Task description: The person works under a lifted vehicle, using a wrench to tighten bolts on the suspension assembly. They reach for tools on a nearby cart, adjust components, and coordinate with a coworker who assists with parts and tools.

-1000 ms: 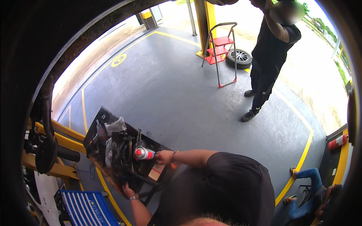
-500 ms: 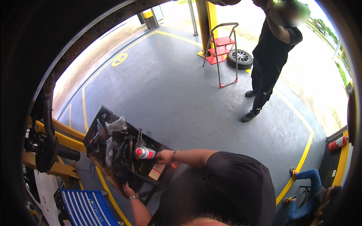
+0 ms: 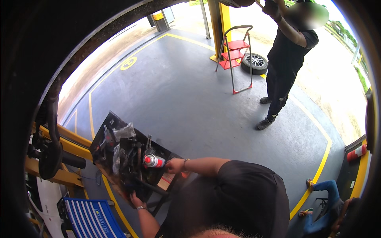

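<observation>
A black tool tray on a cart [image 3: 162, 143] stands in front of me, heaped with dark metal tools and crumpled clear plastic bags [image 3: 125, 131]. My right hand [image 3: 174, 166] is at its right side, fingers curled in; what they grip, if anything, is hidden. Just left of that hand is a spray can [image 3: 153, 161], silver and red with a red cap. My left hand [image 3: 136, 200] rests at the tray's near edge, its fingers partly lost in shadow. Below my right hand lies a small tan and white box [image 3: 164, 183].
A red-stepped ladder [image 3: 237, 54] and a wheel [image 3: 254, 64] stand ahead by a yellow post. A person in dark clothes [image 3: 289, 55] reaches upward there. Another person sits low at right. A blue slatted panel [image 3: 89, 216] is at lower left; vehicle parts [image 3: 50, 158] hang at left.
The standing person's raised arms have shifted and a gloved hand now shows. My view has moved slightly. Both my hands stay at the tray.
</observation>
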A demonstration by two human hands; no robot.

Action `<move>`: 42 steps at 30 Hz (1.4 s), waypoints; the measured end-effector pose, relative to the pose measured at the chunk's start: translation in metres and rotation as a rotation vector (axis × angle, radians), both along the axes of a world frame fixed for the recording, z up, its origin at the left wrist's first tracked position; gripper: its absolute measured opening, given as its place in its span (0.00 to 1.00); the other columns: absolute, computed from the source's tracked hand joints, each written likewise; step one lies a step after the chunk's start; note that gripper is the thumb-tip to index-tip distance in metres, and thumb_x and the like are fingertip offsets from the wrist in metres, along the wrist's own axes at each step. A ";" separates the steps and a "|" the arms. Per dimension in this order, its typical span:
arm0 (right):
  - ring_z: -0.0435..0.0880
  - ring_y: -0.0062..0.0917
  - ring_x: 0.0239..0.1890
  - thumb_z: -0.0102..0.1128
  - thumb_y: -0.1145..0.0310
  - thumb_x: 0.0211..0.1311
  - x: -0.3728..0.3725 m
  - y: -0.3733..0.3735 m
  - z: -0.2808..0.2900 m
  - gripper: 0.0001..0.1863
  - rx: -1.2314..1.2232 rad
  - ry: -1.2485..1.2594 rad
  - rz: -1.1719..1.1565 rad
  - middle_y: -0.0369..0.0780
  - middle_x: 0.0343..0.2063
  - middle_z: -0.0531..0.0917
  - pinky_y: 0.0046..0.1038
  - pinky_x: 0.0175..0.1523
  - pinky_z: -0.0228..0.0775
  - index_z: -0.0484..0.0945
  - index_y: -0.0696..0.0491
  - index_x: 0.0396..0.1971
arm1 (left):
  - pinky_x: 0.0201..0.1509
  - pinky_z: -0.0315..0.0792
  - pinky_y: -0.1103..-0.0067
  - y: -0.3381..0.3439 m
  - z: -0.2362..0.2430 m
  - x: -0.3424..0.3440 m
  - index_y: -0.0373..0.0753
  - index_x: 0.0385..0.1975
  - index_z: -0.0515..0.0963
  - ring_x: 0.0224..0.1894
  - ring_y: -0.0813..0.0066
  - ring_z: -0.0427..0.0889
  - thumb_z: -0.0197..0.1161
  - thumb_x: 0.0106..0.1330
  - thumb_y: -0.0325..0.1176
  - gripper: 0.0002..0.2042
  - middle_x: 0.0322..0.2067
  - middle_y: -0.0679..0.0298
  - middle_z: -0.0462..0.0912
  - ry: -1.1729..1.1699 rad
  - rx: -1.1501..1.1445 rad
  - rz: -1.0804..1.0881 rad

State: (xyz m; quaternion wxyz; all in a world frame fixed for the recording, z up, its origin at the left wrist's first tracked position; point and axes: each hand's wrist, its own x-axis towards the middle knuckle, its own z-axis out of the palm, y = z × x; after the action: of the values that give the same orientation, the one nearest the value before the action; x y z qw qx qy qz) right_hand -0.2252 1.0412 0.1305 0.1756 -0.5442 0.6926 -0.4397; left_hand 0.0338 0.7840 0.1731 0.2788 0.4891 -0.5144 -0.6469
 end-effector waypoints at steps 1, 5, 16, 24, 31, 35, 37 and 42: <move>0.83 0.45 0.40 0.62 0.62 0.54 0.000 0.000 0.000 0.15 0.034 -0.002 -0.005 0.49 0.35 0.83 0.42 0.47 0.76 0.81 0.57 0.37 | 0.56 0.75 0.62 0.001 0.001 0.000 0.36 0.69 0.63 0.55 0.57 0.79 0.61 0.64 0.44 0.34 0.59 0.54 0.75 0.000 0.013 0.006; 0.83 0.46 0.40 0.62 0.62 0.55 0.000 0.001 0.003 0.15 0.029 0.013 0.006 0.49 0.35 0.83 0.42 0.48 0.76 0.81 0.56 0.37 | 0.53 0.76 0.62 0.001 0.000 0.000 0.36 0.68 0.64 0.53 0.58 0.80 0.61 0.64 0.43 0.33 0.58 0.55 0.76 0.021 -0.001 -0.012; 0.83 0.46 0.43 0.62 0.60 0.55 -0.003 0.001 0.006 0.17 0.111 -0.007 0.032 0.49 0.38 0.84 0.42 0.49 0.76 0.82 0.56 0.40 | 0.47 0.79 0.65 -0.004 -0.010 0.000 0.36 0.64 0.67 0.48 0.60 0.83 0.62 0.65 0.40 0.29 0.53 0.55 0.79 0.032 0.039 0.098; 0.86 0.41 0.39 0.61 0.64 0.58 -0.009 0.011 0.015 0.12 0.118 0.033 0.089 0.46 0.33 0.85 0.37 0.45 0.77 0.84 0.54 0.37 | 0.50 0.78 0.73 -0.019 -0.053 -0.002 0.30 0.58 0.73 0.45 0.66 0.85 0.66 0.64 0.35 0.24 0.46 0.53 0.84 0.044 -0.111 0.033; 0.84 0.23 0.28 0.59 0.69 0.60 -0.026 0.001 -0.017 0.10 0.176 -0.088 0.104 0.39 0.26 0.84 0.27 0.34 0.75 0.84 0.58 0.36 | 0.66 0.66 0.70 0.008 0.003 0.010 0.30 0.60 0.74 0.61 0.55 0.77 0.64 0.63 0.51 0.33 0.57 0.45 0.79 -0.119 -0.255 -0.005; 0.86 0.28 0.30 0.57 0.70 0.56 -0.032 -0.001 -0.027 0.10 0.199 -0.161 0.062 0.42 0.25 0.86 0.32 0.38 0.77 0.85 0.57 0.32 | 0.65 0.67 0.71 0.012 0.008 0.010 0.31 0.60 0.74 0.61 0.57 0.77 0.64 0.63 0.50 0.32 0.57 0.47 0.80 -0.068 -0.226 -0.011; 0.86 0.28 0.30 0.57 0.70 0.56 -0.032 -0.003 -0.030 0.10 0.162 -0.157 0.062 0.42 0.25 0.86 0.32 0.37 0.77 0.84 0.57 0.32 | 0.65 0.67 0.71 0.009 0.004 0.010 0.31 0.60 0.74 0.60 0.57 0.78 0.64 0.63 0.50 0.31 0.56 0.47 0.80 -0.058 -0.237 -0.030; 0.87 0.32 0.30 0.58 0.68 0.56 -0.033 0.004 -0.031 0.09 0.105 -0.068 0.086 0.43 0.26 0.86 0.33 0.38 0.77 0.84 0.57 0.31 | 0.63 0.68 0.72 0.006 -0.007 0.008 0.31 0.57 0.77 0.56 0.61 0.80 0.63 0.64 0.48 0.28 0.52 0.51 0.83 -0.056 -0.241 -0.030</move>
State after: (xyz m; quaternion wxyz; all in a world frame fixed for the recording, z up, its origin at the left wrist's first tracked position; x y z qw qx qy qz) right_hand -0.2586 1.0451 0.0992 0.2461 -0.5480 0.6844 -0.4132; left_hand 0.0417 0.7904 0.1657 0.3111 0.4623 -0.6033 -0.5706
